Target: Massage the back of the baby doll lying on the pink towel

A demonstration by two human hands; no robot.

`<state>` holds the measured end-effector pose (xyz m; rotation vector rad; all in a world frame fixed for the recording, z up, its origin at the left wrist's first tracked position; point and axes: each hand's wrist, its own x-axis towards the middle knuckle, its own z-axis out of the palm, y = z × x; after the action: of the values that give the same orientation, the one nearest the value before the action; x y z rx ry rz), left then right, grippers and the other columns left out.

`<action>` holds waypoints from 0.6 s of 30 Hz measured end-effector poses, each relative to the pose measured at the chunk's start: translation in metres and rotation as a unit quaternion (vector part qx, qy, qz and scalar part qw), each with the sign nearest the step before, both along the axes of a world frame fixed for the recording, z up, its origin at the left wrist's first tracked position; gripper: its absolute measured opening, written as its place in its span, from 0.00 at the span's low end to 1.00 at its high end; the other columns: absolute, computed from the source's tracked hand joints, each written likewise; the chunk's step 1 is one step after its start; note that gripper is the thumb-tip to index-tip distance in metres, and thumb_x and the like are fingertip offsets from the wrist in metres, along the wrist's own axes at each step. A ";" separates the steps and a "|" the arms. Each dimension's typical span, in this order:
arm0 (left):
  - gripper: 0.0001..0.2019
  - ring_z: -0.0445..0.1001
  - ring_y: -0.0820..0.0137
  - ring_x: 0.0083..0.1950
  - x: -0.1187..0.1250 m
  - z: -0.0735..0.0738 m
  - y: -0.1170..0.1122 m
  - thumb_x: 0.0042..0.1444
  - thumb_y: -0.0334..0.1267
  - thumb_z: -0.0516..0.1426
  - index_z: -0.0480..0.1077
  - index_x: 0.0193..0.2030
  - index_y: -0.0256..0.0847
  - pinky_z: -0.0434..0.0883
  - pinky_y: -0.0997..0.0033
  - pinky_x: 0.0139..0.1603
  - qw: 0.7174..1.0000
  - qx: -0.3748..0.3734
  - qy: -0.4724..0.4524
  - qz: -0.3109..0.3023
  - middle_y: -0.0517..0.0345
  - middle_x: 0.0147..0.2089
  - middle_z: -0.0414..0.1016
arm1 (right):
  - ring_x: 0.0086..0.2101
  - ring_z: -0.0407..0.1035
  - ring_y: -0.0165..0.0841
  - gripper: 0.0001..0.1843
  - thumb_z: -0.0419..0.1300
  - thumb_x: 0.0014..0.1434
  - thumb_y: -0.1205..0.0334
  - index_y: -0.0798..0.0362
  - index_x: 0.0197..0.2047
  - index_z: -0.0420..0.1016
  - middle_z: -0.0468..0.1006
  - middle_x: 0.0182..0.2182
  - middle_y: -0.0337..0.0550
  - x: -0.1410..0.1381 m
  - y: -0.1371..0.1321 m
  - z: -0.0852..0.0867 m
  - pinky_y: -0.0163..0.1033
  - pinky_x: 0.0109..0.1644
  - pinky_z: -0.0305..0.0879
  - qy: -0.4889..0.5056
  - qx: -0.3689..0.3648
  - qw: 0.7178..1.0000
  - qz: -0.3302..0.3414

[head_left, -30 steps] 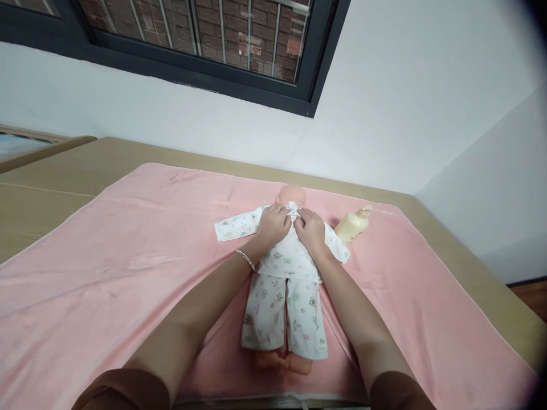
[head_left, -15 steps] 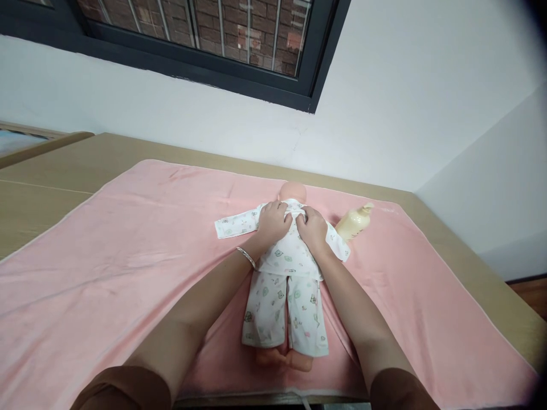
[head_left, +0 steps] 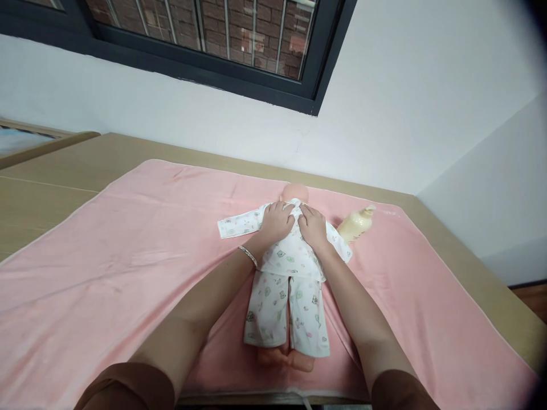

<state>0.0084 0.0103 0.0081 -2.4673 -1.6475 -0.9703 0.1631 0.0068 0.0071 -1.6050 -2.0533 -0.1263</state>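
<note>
A baby doll (head_left: 294, 192) in a white printed shirt (head_left: 291, 257) and matching trousers (head_left: 265, 310) lies stretched out, its head away from me and bare feet toward me. Across the left of its upper body rests my left hand (head_left: 277, 222), fingers flat on the shirt near the collar. My right hand (head_left: 313, 228) lies on the other side in the same way, fingers spread over the cloth. Both hands touch the shirt and hold nothing. One shirt sleeve (head_left: 240, 224) reaches out to the left; the doll's face does not show.
Under the doll a pink blanket (head_left: 141, 245) covers much of the wooden table (head_left: 482, 273). A pale yellow bottle (head_left: 355, 224) lies on the blanket right of the doll. Behind stand a white wall (head_left: 256, 136) and a dark-framed window (head_left: 314, 105).
My fingers, which were bent at the shirt's collar, now lie flatter on the cloth. The doll and bottle keep their places; the view has shifted slightly.
</note>
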 end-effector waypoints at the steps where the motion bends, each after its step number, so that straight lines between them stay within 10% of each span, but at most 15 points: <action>1: 0.21 0.68 0.58 0.58 0.000 0.000 0.000 0.62 0.34 0.48 0.68 0.60 0.44 0.62 0.55 0.62 1.000 0.000 0.000 -0.002 0.50 0.57 0.72 | 0.59 0.64 0.42 0.25 0.45 0.65 0.64 0.54 0.62 0.70 0.72 0.60 0.50 0.000 0.000 0.000 0.48 0.65 0.57 0.001 0.000 1.000 0.000; 18: 0.22 0.68 0.57 0.58 -0.001 -0.001 0.004 0.62 0.34 0.48 0.68 0.61 0.44 0.62 0.54 0.62 1.000 0.005 -0.018 -0.018 0.49 0.57 0.73 | 0.59 0.64 0.41 0.26 0.46 0.65 0.64 0.50 0.64 0.69 0.72 0.60 0.47 -0.001 -0.003 0.002 0.48 0.64 0.58 0.034 0.007 0.999 0.004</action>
<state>0.0076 0.0139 0.0067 -2.4957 -1.6100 -1.0297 0.1617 0.0040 0.0088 -1.5715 -2.0017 -0.0832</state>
